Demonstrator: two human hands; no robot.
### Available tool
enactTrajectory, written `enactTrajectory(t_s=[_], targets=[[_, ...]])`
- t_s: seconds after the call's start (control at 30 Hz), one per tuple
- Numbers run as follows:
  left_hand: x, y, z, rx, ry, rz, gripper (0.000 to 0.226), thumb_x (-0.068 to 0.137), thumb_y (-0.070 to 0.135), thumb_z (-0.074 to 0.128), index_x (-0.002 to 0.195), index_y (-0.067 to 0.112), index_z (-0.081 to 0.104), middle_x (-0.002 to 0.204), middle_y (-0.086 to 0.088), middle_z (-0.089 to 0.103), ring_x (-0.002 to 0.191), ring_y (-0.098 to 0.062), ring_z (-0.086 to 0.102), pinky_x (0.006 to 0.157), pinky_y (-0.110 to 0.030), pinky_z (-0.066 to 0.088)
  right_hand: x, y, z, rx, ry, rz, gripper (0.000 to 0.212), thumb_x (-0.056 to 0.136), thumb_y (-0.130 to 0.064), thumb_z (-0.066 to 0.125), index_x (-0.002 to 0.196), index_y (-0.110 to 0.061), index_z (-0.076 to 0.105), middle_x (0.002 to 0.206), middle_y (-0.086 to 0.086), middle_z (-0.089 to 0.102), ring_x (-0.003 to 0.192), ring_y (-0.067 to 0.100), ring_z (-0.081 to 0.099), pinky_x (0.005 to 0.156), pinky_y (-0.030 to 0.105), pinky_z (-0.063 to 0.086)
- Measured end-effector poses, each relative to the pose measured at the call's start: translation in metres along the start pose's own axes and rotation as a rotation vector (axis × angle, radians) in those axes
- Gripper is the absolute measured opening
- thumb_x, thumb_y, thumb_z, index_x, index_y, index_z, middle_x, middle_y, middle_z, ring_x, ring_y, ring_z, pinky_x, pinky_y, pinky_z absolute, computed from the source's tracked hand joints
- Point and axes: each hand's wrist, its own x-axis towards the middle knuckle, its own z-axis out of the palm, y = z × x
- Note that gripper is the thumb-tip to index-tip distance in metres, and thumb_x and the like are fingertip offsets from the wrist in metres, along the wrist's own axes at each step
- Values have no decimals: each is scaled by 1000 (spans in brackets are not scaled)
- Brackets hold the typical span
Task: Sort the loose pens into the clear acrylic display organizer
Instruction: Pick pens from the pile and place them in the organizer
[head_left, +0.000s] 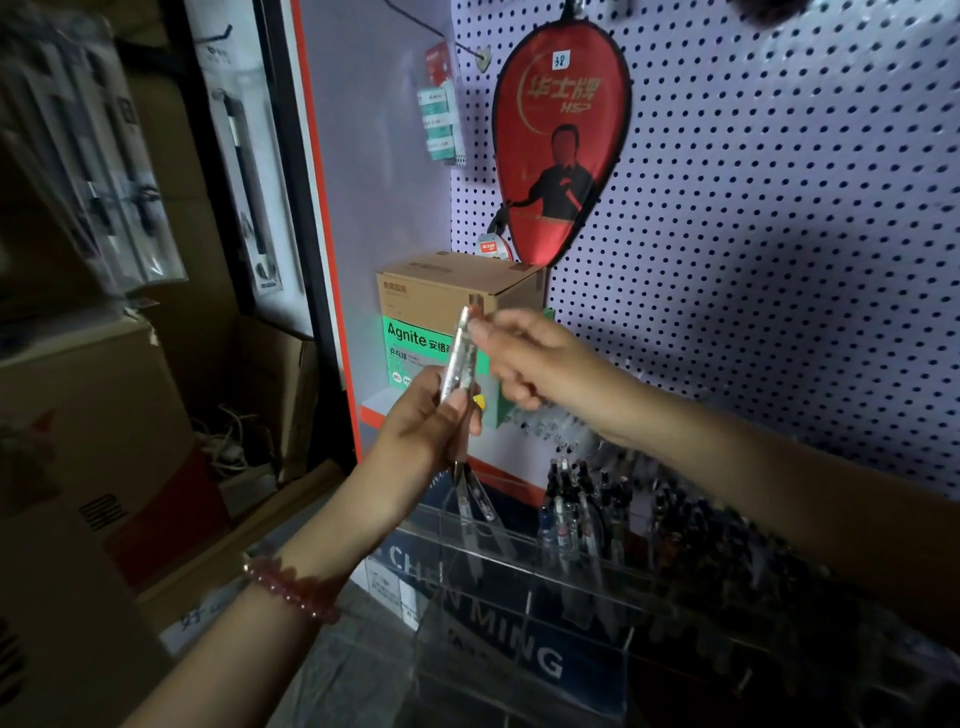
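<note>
Several pens (470, 486) are gripped in the left hand (415, 423); above this grip one pen (461, 351) is pinched by the right hand (524, 358). Next it should probably be pulled out and lowered into the organizer (519, 561) below.

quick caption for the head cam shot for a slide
Left hand grips a bundle of clear pens as the right hand pinches one above the acrylic organizer

A clear acrylic display organizer (524, 613) stands open-topped. Its left compartments are nearly free; the right ones are crammed with dark upright pens (623, 499). The left hand (421, 421) and right hand (530, 364), gripping a clear pen bundle (460, 358), fill the air above. A brown cardboard box (441, 283) and white pegboard wall (779, 208) close off the back.
</note>
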Motion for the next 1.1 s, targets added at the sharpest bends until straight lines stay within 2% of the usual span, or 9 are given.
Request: enactTrajectory(t_s=[0.13,0.2,0.37,0.5,0.63,0.77,0.87,0.97,1.1], targets=[[-8,-10,-7,63,-133,60,20,99,19,41,94,3,49,64,-8,53,56,-9,47,57,-18,38,-7,-3,8,59,-93,-45,25,96,-21,51,101,3,56,57,-4,33,45,6,27,43,19,22],[-9,-14,-14,70,-171,72,24,93,25,44,94,4,54,70,-16,53,63,-15,49,65,-24,40,-10,-3,10,3,-42,-94,17,95,-18,54,97,-1,57,61,-1,41,44,3,33,44,18,28],[-10,-24,-21,118,-73,52,12,91,5,56,102,11,57,95,-2,64,91,-7,60,79,-16,46,-4,8,-8,-223,170,-181,11,92,-16,56,89,-6,55,67,1,53,50,1,45,49,17,41],[-11,-35,-30,291,33,9,26,88,-2,59,93,24,58,97,4,65,88,3,60,75,-10,45,5,23,-15,-310,283,-129,18,90,-20,60,88,-3,58,66,-3,52,51,-2,45,54,17,40],[-10,-46,-29,421,9,-84,26,85,2,64,103,20,59,96,8,62,96,-8,59,75,-9,45,4,33,3,-462,117,-39,15,87,-22,63,75,-20,54,68,-3,55,58,6,52,56,22,42],[-8,-52,-22,522,-43,-168,35,86,14,67,119,11,57,108,1,65,104,-11,59,90,-22,45,12,37,24,-580,28,0,15,80,-21,64,69,-14,58,64,-1,58,60,15,55,53,29,39],[-6,-51,-14,539,-66,-131,22,86,9,65,108,11,60,91,4,65,86,-7,61,78,-15,46,14,39,33,-611,-32,37,13,78,-20,63,71,-9,62,66,3,61,64,20,60,53,34,42],[-2,-53,-8,601,-10,-98,15,84,4,65,99,3,64,86,-8,68,82,-22,63,78,-33,49,8,37,32,-729,-121,51,22,86,-27,59,73,-11,53,63,2,49,58,18,48,50,31,29],[0,-54,-9,617,61,-94,14,76,3,71,85,12,68,76,-2,68,75,-21,64,74,-39,52,0,34,23,-701,-288,120,20,91,-35,59,88,-18,49,68,-5,60,45,-2,50,45,20,37]])
